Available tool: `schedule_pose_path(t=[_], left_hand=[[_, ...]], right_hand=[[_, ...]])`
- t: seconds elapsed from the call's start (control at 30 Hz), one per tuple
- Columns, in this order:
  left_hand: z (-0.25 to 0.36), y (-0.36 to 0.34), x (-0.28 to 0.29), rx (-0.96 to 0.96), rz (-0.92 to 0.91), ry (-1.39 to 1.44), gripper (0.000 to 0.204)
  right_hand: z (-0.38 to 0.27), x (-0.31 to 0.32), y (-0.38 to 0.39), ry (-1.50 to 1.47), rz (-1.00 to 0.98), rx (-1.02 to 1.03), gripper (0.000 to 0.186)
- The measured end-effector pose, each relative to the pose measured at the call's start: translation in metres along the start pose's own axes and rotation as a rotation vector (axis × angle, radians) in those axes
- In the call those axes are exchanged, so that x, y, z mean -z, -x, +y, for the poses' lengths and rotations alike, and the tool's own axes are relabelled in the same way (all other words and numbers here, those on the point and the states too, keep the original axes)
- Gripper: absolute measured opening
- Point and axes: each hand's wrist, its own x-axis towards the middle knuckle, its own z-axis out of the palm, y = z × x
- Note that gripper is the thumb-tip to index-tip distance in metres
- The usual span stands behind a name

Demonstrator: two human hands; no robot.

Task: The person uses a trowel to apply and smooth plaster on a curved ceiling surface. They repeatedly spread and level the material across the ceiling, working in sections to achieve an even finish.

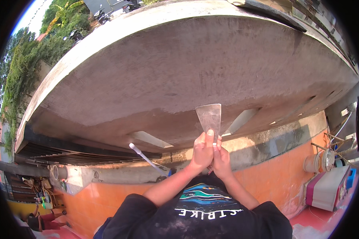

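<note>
A scraper (pixel 210 115) with a wide, flat metal blade stands upright in front of me, blade end up. My left hand (pixel 202 150) is closed on its lower part, the thumb pressed against the base of the blade. Beside it, my right hand (pixel 221 160) is closed as well, its fingers together at the same handle, which the two hands mostly hide. Behind the blade rises a grey cement-coated wall (pixel 147 71), darker along its lower band. I cannot tell whether the blade touches it.
Slanted openings (pixel 152 139) pierce the wall low down. A white rod (pixel 147 159) leans left of my hands. Orange floor tiles (pixel 267 167) lie below. Buckets (pixel 327 159) and a white-and-purple box (pixel 327 189) stand right. Another person (pixel 48 223) is at the lower left.
</note>
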Motion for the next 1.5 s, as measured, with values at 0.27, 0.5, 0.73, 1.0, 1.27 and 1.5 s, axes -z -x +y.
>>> schedule_pose_path(t=[0.27,0.5,0.73,1.0,1.27,1.5], left_hand=[[0.037,-0.018,0.016,-0.039,0.078,0.139,0.046],[0.042,-0.004,0.018,-0.091,-0.007,-0.010,0.042],[-0.001,0.005,0.013,0.091,-0.011,0.051,0.041],[-0.009,-0.009,0.019,0.063,-0.025,-0.006,0.041],[0.038,-0.019,0.013,-0.122,-0.015,-0.008,0.043],[0.099,-0.021,0.015,-0.196,-0.099,0.077,0.043]], right_hand=[[-0.032,-0.026,-0.039,0.200,-0.096,0.209,0.028],[-0.031,-0.024,-0.014,-0.008,-0.134,0.038,0.029],[0.015,-0.012,0.000,-0.174,-0.038,-0.011,0.030],[0.013,-0.018,-0.012,-0.174,-0.008,-0.007,0.031],[-0.028,-0.036,-0.029,0.063,0.026,0.206,0.030],[-0.080,-0.045,-0.032,-0.093,-0.183,0.193,0.025]])
